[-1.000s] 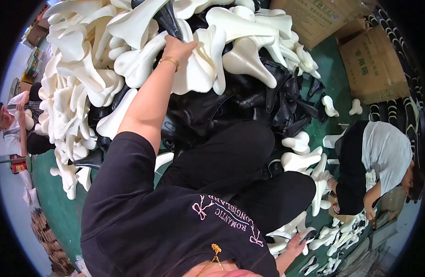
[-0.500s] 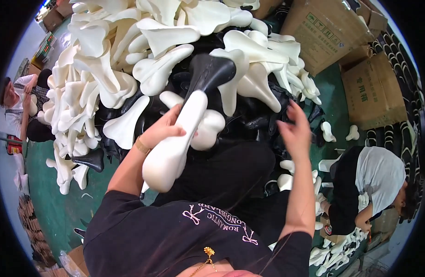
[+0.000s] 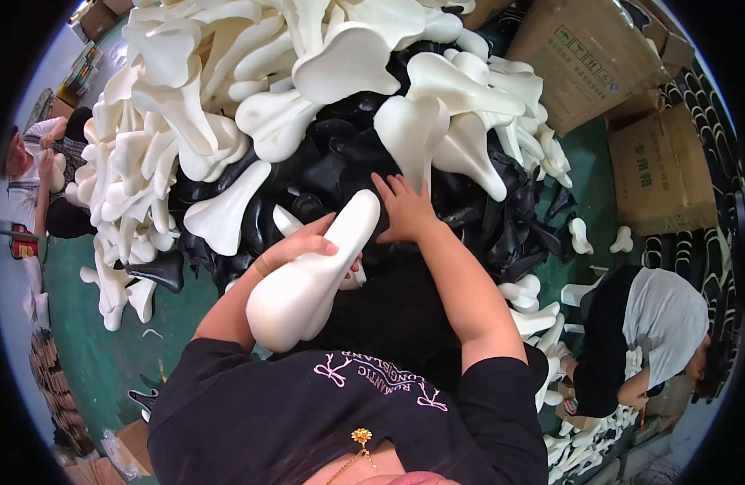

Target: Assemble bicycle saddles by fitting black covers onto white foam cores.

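My left hand (image 3: 303,242) is closed around a white bicycle saddle pad (image 3: 295,295), its narrow nose tilted up and away from me. Its wide rounded end is close to my chest. Another white piece shows partly below the fingers; I cannot tell if it is held too. My right hand (image 3: 406,212) reaches to the pile's near side with fingers spread, holding nothing. Its fingertips are beside a white saddle shell (image 3: 413,133) that stands nose down; whether they touch is unclear. Black saddle covers (image 3: 332,166) lie heaped just beyond both hands.
A tall heap of white saddle shells (image 3: 170,105) fills the far left and middle. Cardboard boxes (image 3: 663,166) stand at the right. One person (image 3: 655,323) bends over at the right; another (image 3: 41,170) sits at the far left. Loose white pieces (image 3: 580,236) lie on the green floor.
My right hand has swung left from the right side to the middle of the pile. The black saddle that was beyond my left hand has gone from there. The held white pad has shifted slightly.
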Action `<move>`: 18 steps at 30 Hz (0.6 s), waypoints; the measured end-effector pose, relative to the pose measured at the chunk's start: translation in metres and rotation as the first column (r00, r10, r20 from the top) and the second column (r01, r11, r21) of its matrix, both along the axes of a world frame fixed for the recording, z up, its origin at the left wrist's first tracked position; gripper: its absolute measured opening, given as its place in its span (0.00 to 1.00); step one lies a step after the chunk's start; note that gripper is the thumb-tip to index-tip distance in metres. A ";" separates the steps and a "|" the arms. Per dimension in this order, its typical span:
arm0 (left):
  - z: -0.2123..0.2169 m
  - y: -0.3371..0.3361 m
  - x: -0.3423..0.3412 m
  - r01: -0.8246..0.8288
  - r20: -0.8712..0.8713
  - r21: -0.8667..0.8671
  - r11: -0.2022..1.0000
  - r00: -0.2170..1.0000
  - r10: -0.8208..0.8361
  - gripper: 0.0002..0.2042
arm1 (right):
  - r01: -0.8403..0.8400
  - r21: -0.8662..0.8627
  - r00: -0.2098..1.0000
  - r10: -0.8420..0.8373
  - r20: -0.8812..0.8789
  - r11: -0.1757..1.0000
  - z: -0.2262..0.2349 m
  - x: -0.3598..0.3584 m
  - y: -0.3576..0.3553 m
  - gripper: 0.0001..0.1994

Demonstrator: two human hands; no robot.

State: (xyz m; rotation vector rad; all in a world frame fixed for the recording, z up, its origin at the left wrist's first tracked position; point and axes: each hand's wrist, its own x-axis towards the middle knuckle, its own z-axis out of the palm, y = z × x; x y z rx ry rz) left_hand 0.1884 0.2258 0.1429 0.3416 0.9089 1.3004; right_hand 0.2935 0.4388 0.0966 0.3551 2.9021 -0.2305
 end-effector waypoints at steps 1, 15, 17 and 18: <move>0.001 0.000 0.000 0.004 0.034 -0.005 1.000 0.999 -0.003 0.39 | 0.036 -0.022 0.996 -0.037 -0.076 0.999 -0.005 0.003 -0.004 0.49; 0.029 0.026 0.035 -0.091 0.619 0.518 0.851 0.726 -0.299 0.40 | -0.015 0.313 0.627 0.252 -0.737 0.950 0.132 0.088 0.064 0.24; 0.038 0.033 0.049 -0.033 0.613 0.570 0.821 0.682 -0.399 0.39 | -0.020 0.342 0.634 0.277 -0.723 0.940 0.147 0.113 0.065 0.25; 0.048 0.028 0.047 0.079 0.525 0.436 0.896 0.787 -0.324 0.39 | -0.030 0.359 0.672 0.284 -0.684 0.933 0.155 0.127 0.062 0.24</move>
